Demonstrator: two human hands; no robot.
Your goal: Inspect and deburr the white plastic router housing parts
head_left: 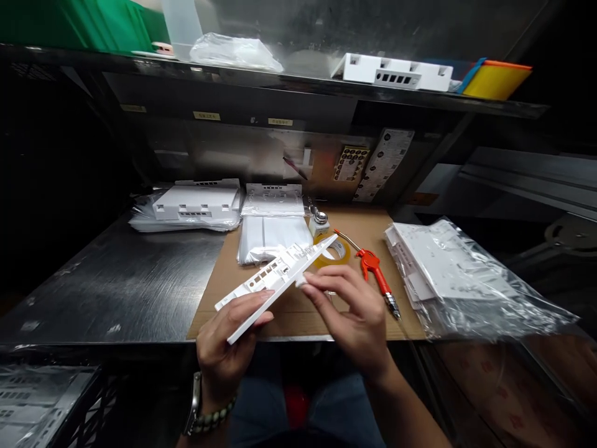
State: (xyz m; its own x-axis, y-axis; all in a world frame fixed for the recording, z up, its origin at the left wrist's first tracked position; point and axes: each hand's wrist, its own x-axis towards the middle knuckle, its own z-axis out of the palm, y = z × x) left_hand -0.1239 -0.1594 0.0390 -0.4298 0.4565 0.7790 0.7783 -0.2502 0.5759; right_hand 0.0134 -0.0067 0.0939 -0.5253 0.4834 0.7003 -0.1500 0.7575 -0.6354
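Note:
A white plastic panel with rectangular cutouts is held tilted above the brown cardboard, its right end raised. My left hand is closed round the panel's lower left end. Close to the panel's flat face, my right hand pinches a small white piece between thumb and fingertips. Whether that piece touches the panel is unclear. Just behind the panel lies a roll of yellowish tape, and a red air gun rests to the right of it.
White parts in clear bags lie at the back left and at the right. Flat clear bags and a small metal-capped bottle sit behind the panel. Overhead, a metal shelf holds another white housing and a green bin.

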